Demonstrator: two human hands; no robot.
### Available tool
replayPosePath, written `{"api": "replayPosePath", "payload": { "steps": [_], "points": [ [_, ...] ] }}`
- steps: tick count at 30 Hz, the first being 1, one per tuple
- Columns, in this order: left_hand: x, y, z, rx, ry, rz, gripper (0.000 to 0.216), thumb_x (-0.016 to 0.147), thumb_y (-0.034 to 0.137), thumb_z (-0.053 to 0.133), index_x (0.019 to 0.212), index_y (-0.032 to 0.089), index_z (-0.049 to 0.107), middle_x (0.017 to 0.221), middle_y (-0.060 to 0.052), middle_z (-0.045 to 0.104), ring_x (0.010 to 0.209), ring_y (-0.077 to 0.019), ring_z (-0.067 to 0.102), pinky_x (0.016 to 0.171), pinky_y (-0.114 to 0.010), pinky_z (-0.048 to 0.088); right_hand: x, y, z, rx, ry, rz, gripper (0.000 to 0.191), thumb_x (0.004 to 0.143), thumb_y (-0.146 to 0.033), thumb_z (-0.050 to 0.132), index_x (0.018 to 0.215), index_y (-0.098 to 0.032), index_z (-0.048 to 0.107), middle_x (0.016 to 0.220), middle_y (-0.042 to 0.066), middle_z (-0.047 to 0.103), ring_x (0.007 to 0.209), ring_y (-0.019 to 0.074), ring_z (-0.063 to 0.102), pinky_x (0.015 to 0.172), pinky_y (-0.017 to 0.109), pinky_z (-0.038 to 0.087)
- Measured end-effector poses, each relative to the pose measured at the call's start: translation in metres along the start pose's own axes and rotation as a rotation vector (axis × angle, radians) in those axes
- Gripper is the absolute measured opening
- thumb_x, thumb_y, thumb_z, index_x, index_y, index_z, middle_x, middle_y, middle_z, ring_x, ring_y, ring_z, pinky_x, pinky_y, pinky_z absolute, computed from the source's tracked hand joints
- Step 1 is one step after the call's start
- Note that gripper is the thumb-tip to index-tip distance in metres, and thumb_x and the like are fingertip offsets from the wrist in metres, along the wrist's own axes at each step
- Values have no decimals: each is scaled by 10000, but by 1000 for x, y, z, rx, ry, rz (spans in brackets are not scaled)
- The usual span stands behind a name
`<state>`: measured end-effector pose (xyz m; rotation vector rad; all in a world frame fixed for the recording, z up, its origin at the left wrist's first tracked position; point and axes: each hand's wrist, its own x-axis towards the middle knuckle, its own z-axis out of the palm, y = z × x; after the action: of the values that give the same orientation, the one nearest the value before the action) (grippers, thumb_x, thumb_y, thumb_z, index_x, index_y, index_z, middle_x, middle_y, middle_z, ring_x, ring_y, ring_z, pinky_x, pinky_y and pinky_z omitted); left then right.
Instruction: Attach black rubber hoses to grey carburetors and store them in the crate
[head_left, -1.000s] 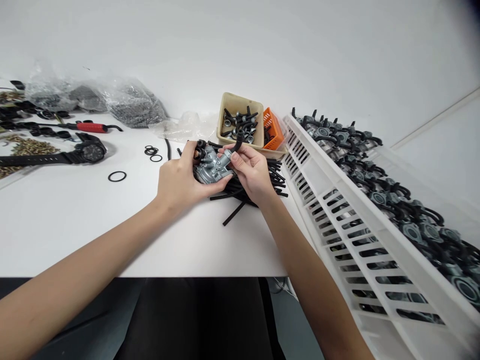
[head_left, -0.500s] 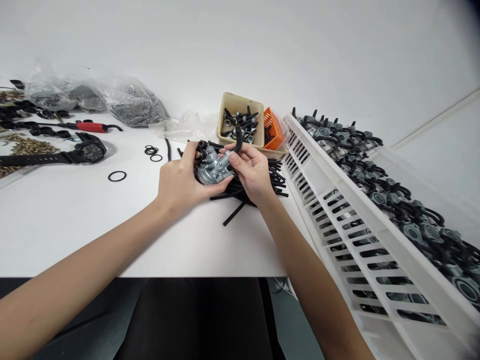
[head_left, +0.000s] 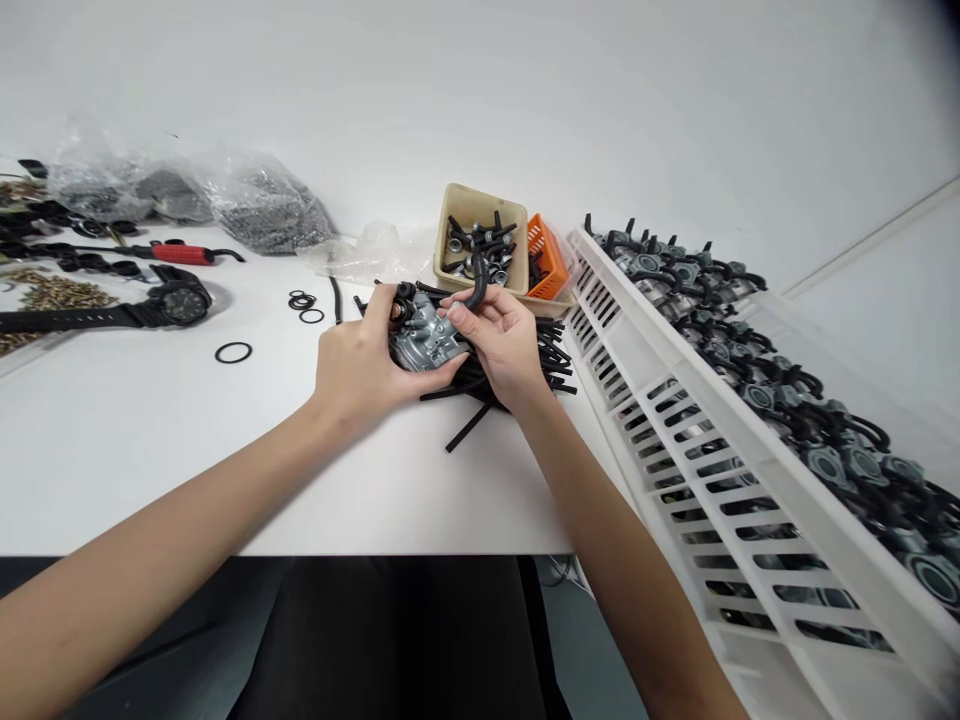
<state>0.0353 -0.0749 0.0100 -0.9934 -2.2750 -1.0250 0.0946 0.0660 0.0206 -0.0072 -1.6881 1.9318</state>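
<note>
My left hand (head_left: 364, 355) is closed around a silver metal carburetor (head_left: 426, 342), with the thumb along its lower edge. At the carburetor's right side, my right hand (head_left: 502, 345) pinches a short black rubber hose (head_left: 478, 280) between thumb and fingers. The hose curves up from the fingertips, and its lower end is hidden by them, so I cannot tell how far it sits on the metal. Under and behind my right hand lies a pile of cut black hoses (head_left: 553, 360) on the white table (head_left: 360, 490).
A long white slotted crate (head_left: 720, 470) full of carburetors stands on the right. Behind the hands are a beige bin (head_left: 444, 235) of small fittings and an orange basket (head_left: 551, 262). Left lie black rings (head_left: 234, 352), a wristwatch (head_left: 180, 302), a red-handled tool (head_left: 184, 254) and plastic bags (head_left: 262, 205).
The black hose tilts and bends slightly more to the right, and my right thumb has shifted a little left over its lower end. My left hand keeps its hold on the carburetor.
</note>
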Motion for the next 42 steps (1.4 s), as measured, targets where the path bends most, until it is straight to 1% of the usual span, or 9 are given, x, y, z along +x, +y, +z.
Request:
{"api": "replayPosePath", "payload": {
  "steps": [4,7,11,14,19,25,30,35,42],
  "points": [
    [0,1,0,-13,-15,-21,674,626,630,681,1110,196,504,908,-61,710,765,-246,702,635,-301,490,0,1,0,-10,16,-6,383,569,-417,865,788,-218,621,826,-17,692,844,144,665,885,300,542],
    [1,2,-1,-51,-31,-39,662,634,622,680,1107,192,504,936,-69,711,803,-254,705,658,-308,499,1,2,-1,-10,2,-6,394,584,-446,853,811,-218,626,844,-12,700,873,152,671,900,306,539],
    [2,0,-1,-89,-33,-62,628,638,626,678,1075,207,510,949,-62,711,806,-249,710,669,-306,509,2,1,-4,15,-69,8,362,712,-543,734,847,-218,648,886,15,723,944,196,687,910,357,545],
    [3,-1,0,-110,-26,-69,620,635,628,679,1067,214,516,928,-51,711,793,-249,713,675,-313,516,1,0,-6,59,-117,8,289,781,-491,688,874,-217,674,894,21,735,965,212,692,915,377,545],
    [3,-1,0,-120,-22,-71,614,641,626,673,1074,216,521,914,-48,712,802,-255,715,691,-323,523,0,-1,-8,40,-123,22,265,750,-421,731,930,-233,682,930,10,745,1001,216,688,959,388,525],
    [3,0,-1,-121,-32,-76,631,640,623,672,1079,198,516,949,-69,709,814,-260,715,703,-323,524,1,2,-9,23,-117,4,303,724,-442,758,938,-243,682,959,7,747,1025,221,685,989,394,514],
    [3,0,-1,-138,-39,-84,617,642,616,674,1082,215,512,924,-50,706,813,-258,712,694,-328,526,3,5,-10,-15,-102,-21,321,715,-462,764,937,-247,681,987,8,743,1043,220,681,1004,391,505],
    [2,0,-1,-140,-34,-86,608,640,613,680,1073,221,510,919,-45,707,816,-254,711,692,-321,523,3,6,-10,-52,-71,-5,389,677,-520,773,937,-245,683,993,13,741,1048,225,673,999,390,510],
    [2,-1,-1,-141,-34,-83,607,638,613,682,1072,226,509,910,-48,710,811,-263,712,678,-321,519,3,6,-9,-42,-43,8,380,657,-512,790,913,-251,687,1000,13,735,1043,216,667,992,372,511]
  ]
}}
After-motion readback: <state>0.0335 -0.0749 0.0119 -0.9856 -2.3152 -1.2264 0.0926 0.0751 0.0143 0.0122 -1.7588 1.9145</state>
